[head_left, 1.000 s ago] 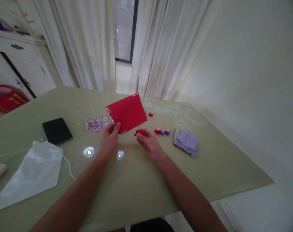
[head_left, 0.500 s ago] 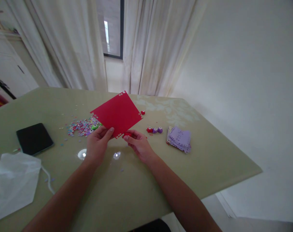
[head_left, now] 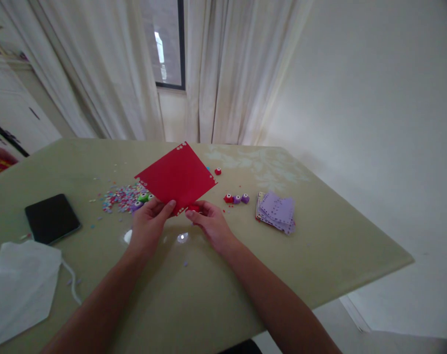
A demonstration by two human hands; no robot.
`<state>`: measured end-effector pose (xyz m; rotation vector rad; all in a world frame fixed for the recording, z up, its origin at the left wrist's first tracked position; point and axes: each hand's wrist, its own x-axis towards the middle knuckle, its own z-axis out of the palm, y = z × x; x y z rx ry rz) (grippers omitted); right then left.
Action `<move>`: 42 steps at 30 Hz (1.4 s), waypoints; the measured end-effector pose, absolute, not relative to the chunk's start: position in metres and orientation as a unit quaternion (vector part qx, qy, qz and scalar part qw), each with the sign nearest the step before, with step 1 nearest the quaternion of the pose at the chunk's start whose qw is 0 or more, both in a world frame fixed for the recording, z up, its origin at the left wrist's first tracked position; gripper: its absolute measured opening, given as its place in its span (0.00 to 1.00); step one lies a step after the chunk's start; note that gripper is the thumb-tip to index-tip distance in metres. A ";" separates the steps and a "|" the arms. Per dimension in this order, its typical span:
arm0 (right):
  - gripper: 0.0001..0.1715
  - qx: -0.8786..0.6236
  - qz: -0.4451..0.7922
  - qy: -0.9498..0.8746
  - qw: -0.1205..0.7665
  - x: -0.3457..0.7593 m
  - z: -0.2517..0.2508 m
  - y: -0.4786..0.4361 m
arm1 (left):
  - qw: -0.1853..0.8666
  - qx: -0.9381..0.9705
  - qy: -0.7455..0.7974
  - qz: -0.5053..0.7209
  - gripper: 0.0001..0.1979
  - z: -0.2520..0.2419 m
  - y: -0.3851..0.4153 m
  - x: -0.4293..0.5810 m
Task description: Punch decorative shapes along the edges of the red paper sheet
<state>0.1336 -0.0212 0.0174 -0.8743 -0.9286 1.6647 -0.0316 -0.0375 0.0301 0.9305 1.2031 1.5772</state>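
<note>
A square sheet of red paper [head_left: 177, 174], with small cut-out shapes along its corners, is held up above the table. My left hand [head_left: 151, 221] pinches its lower left edge between thumb and fingers. My right hand [head_left: 210, 221] is closed around a small red paper punch [head_left: 193, 208] at the sheet's near corner. Fingers hide most of that punch, so I cannot tell how far the corner sits in it. Green [head_left: 143, 197] and purple punches, partly covered by my left hand and the sheet, lie behind it.
Colourful paper confetti [head_left: 120, 198] is heaped left of the sheet. A dark phone-like slab [head_left: 52, 218] and a white face mask [head_left: 22, 285] lie at the left. To the right are a red punch [head_left: 228, 198], two purple punches [head_left: 241, 198] and stacked purple punched paper [head_left: 278, 212].
The view has shifted slightly. The sheet and both hands sit a little lower in the picture, with much the same grip; the right thumb has moved slightly on the punch.
</note>
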 end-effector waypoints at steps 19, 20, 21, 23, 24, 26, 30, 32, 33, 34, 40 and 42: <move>0.26 -0.341 0.683 -0.377 0.524 0.136 0.024 -0.021 | 0.451 0.426 0.477 0.623 0.25 0.036 -0.041 -0.026; 0.26 -0.342 0.687 -0.365 0.527 0.137 0.025 -0.021 | 0.451 0.428 0.479 0.620 0.25 0.036 -0.041 -0.026; 0.26 -0.344 0.690 -0.355 0.529 0.137 0.025 -0.020 | 0.452 0.429 0.480 0.618 0.26 0.036 -0.041 -0.026; 0.26 -0.353 0.689 -0.339 0.535 0.138 0.026 -0.019 | 0.457 0.430 0.478 0.615 0.26 0.036 -0.041 -0.025; 0.26 -0.358 0.687 -0.333 0.538 0.137 0.026 -0.019 | 0.460 0.431 0.475 0.614 0.26 0.036 -0.041 -0.025; 0.26 -0.360 0.689 -0.322 0.541 0.137 0.026 -0.018 | 0.464 0.433 0.467 0.616 0.26 0.036 -0.041 -0.024; 0.28 -0.343 0.719 -0.299 0.526 0.136 0.028 -0.020 | 0.456 0.434 0.465 0.623 0.26 0.036 -0.041 -0.023; 0.29 -0.342 0.729 -0.297 0.512 0.137 0.029 -0.022 | 0.458 0.436 0.468 0.617 0.28 0.035 -0.041 -0.024; 0.29 -0.344 0.732 -0.300 0.506 0.137 0.030 -0.022 | 0.462 0.437 0.469 0.613 0.28 0.035 -0.041 -0.024; 0.29 -0.346 0.733 -0.305 0.500 0.138 0.030 -0.023 | 0.465 0.437 0.469 0.611 0.29 0.034 -0.041 -0.025; 0.28 -0.368 0.727 -0.341 0.470 0.141 0.027 -0.021 | 0.455 0.444 0.476 0.608 0.28 0.036 -0.041 -0.025; 0.28 -0.374 0.722 -0.353 0.464 0.141 0.025 -0.021 | 0.451 0.452 0.478 0.603 0.27 0.037 -0.041 -0.024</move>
